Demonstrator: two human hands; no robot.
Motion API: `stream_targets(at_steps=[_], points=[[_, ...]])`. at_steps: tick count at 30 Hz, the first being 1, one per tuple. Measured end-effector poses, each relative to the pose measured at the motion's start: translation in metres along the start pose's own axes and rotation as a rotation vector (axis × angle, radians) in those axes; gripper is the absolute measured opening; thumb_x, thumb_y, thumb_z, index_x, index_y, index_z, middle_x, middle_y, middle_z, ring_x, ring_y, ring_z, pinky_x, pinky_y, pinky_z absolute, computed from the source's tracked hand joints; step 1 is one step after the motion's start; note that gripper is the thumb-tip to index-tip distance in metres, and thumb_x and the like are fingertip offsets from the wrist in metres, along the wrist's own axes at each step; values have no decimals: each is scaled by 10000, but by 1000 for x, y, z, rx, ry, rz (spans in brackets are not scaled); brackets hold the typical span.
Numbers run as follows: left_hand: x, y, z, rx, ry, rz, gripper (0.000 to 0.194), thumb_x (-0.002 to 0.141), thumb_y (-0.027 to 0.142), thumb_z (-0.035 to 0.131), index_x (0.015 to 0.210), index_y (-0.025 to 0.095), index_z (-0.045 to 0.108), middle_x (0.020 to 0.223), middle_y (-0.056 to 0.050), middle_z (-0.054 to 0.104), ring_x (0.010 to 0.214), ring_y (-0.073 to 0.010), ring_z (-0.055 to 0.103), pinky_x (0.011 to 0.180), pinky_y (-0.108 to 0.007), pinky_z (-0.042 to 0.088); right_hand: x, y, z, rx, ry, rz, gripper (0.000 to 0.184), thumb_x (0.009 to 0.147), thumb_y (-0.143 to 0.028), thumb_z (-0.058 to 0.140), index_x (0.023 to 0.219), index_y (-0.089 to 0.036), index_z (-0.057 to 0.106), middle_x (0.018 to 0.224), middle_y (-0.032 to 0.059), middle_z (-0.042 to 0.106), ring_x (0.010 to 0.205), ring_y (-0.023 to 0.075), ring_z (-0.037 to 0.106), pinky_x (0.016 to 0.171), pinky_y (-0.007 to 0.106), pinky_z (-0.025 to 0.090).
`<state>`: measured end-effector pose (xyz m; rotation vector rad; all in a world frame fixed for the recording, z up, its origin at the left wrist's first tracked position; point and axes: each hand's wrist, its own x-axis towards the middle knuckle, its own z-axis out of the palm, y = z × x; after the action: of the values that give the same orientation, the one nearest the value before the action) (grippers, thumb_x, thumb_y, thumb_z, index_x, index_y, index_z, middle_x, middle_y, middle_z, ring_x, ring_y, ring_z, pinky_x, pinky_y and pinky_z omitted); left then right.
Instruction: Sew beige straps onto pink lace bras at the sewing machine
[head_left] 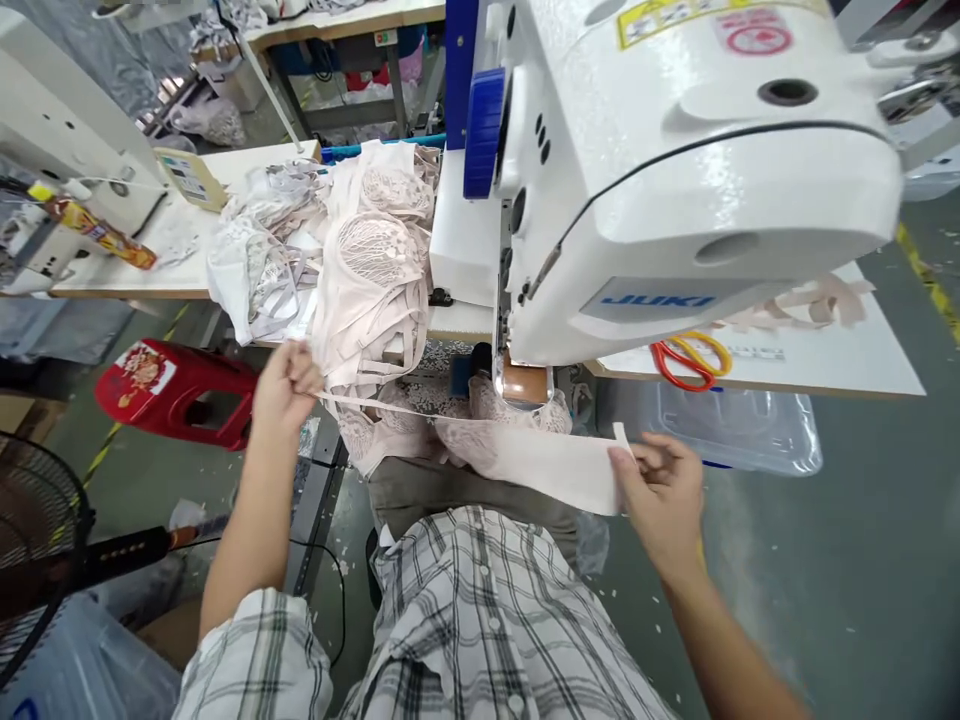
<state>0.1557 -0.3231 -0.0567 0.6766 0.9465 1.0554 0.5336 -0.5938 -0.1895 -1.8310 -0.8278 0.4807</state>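
A pale pink bra stretches across my lap in front of the sewing machine. My left hand is closed on a thin strap of it, pulled out to the left. At the other end, my right hand pinches the bra's wide band, where a short white tab sticks up by the fingers. Lace cups hang below the machine's arm end, partly hidden. Just left of the machine lies a pile of pink lace bras.
White bras lie beside the pink pile. Red-handled scissors with a yellow loop rest on the table's right part, above a clear plastic bin. A red stool and a fan stand at left.
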Motion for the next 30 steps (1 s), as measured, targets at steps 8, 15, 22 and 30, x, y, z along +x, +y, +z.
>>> stream_targets(at_steps=[8,15,22,30], points=[[-55,-121,88,230,-408,-268,316,799,430,750,752,147,618,483,111,285,420,-30,209,438,-190,160,6,-81,57,24,-618,-123,213,932,-379,582,988,-209,698,928,44,736,746,162,658,669,294,528],[-74,-131,115,818,-527,-75,275,893,424,628,779,179,675,634,18,538,576,-109,452,543,-240,332,26,-108,50,137,-714,-139,309,954,-449,558,1031,-194,714,935,47,744,769,143,658,663,263,506],[-64,-147,107,1046,-696,18,309,911,379,553,666,196,604,639,-14,551,695,-185,529,718,-310,398,35,-96,42,-228,-887,-290,241,956,-384,551,912,-214,717,870,38,742,781,185,672,685,287,468],[-78,-199,72,585,-649,-169,397,663,578,797,792,215,700,799,-33,660,825,-234,640,752,-370,521,14,-55,82,110,-269,94,288,967,-486,438,948,-215,531,844,30,602,769,180,587,691,299,491]])
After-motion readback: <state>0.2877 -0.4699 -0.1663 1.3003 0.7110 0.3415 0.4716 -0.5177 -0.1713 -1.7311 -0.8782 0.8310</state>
